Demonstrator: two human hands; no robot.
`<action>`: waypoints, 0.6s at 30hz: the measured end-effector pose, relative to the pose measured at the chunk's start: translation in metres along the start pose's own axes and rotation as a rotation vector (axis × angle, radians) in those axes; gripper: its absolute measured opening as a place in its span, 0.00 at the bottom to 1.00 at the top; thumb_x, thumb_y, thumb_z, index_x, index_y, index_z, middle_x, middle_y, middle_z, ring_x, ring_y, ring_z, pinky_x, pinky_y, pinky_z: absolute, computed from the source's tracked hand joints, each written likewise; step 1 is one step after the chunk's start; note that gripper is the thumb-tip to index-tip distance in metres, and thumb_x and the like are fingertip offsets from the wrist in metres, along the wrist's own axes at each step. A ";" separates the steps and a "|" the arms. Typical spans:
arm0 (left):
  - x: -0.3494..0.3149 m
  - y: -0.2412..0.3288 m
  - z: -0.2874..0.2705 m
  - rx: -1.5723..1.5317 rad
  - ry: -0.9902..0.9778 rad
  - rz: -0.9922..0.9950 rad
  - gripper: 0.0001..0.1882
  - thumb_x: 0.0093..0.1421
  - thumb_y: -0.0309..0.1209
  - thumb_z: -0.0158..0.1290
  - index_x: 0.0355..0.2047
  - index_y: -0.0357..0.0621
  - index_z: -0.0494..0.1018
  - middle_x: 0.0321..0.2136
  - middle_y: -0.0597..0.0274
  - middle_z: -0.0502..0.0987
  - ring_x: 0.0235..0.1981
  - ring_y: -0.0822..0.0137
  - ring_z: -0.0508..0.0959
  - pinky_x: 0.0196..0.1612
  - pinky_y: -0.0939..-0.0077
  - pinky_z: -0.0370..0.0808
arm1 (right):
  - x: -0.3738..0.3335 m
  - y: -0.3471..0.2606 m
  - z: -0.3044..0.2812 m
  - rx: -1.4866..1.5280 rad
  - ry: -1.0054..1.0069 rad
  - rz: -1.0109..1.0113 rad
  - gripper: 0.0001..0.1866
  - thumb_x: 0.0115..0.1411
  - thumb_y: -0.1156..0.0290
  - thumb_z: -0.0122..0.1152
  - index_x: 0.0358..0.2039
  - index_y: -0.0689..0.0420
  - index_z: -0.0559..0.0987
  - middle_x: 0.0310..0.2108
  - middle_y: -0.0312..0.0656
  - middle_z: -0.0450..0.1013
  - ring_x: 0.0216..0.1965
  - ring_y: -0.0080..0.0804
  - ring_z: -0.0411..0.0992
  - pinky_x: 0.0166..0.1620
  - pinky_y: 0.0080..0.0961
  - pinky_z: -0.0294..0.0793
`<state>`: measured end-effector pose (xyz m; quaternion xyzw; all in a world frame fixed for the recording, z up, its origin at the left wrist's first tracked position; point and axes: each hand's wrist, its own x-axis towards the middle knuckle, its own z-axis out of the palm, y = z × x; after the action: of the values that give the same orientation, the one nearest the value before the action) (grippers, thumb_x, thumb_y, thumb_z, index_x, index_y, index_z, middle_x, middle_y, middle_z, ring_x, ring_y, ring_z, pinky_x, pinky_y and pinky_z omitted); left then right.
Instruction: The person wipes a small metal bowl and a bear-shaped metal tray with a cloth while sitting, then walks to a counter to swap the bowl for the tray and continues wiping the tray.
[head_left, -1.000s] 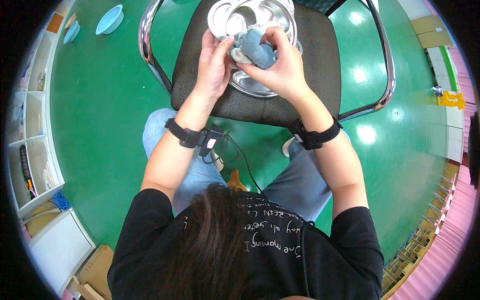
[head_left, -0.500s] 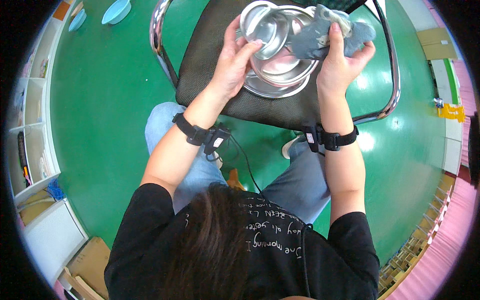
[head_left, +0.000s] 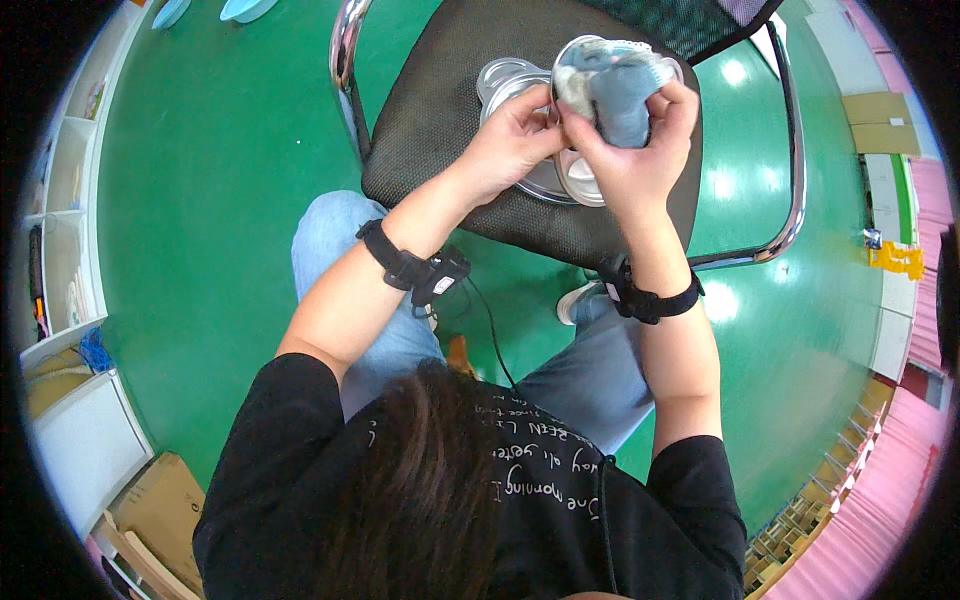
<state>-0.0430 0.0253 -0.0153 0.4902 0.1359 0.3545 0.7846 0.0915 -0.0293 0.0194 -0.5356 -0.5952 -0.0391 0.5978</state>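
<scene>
My left hand [head_left: 512, 145] pinches the near left rim of a shiny metal bowl [head_left: 555, 72], held above a chair seat [head_left: 430, 120]. In my right hand [head_left: 640, 160] is a bunched grey-blue cloth [head_left: 622, 95] with pale patches, pressed into the bowl and hiding most of its inside. The right thumb reaches close to the left fingertips at the rim. More metal dishes [head_left: 500, 75] rest on the seat beneath and left of the held bowl, partly covered by my hands.
Chrome armrests [head_left: 350, 60] flank the black mesh chair, which stands on a green floor [head_left: 220, 200]. Light blue basins [head_left: 247, 8] lie at the far left. White shelving [head_left: 70, 200] lines the left side, with a cardboard box [head_left: 165, 510] below it. Black bands with cables circle both forearms.
The cloth has moved from beside the bowl to inside it, as my right hand came left. The bowl and my left hand shifted right. The whole view has turned slightly.
</scene>
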 end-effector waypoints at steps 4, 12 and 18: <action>0.001 -0.002 -0.015 0.020 -0.049 0.029 0.21 0.57 0.25 0.57 0.51 0.40 0.70 0.46 0.65 0.75 0.48 0.72 0.74 0.54 0.74 0.69 | 0.003 -0.009 -0.002 0.041 -0.151 -0.102 0.30 0.35 0.72 0.75 0.40 0.58 0.69 0.34 0.43 0.71 0.35 0.34 0.72 0.39 0.27 0.72; 0.003 0.009 -0.015 0.081 -0.119 -0.017 0.25 0.54 0.21 0.57 0.53 0.38 0.68 0.48 0.67 0.73 0.49 0.73 0.72 0.56 0.75 0.67 | 0.007 -0.001 -0.004 0.019 -0.123 -0.149 0.30 0.36 0.73 0.75 0.41 0.59 0.69 0.35 0.44 0.71 0.37 0.38 0.71 0.41 0.29 0.71; 0.004 0.015 -0.019 0.229 -0.210 -0.092 0.27 0.51 0.20 0.55 0.54 0.38 0.67 0.46 0.67 0.73 0.49 0.75 0.70 0.55 0.78 0.66 | 0.014 0.007 -0.009 -0.113 0.147 -0.117 0.33 0.38 0.71 0.77 0.43 0.61 0.67 0.37 0.43 0.70 0.38 0.32 0.71 0.42 0.26 0.71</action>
<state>-0.0576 0.0446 -0.0106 0.6041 0.1151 0.2469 0.7489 0.1065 -0.0243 0.0282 -0.5286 -0.5767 -0.1464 0.6055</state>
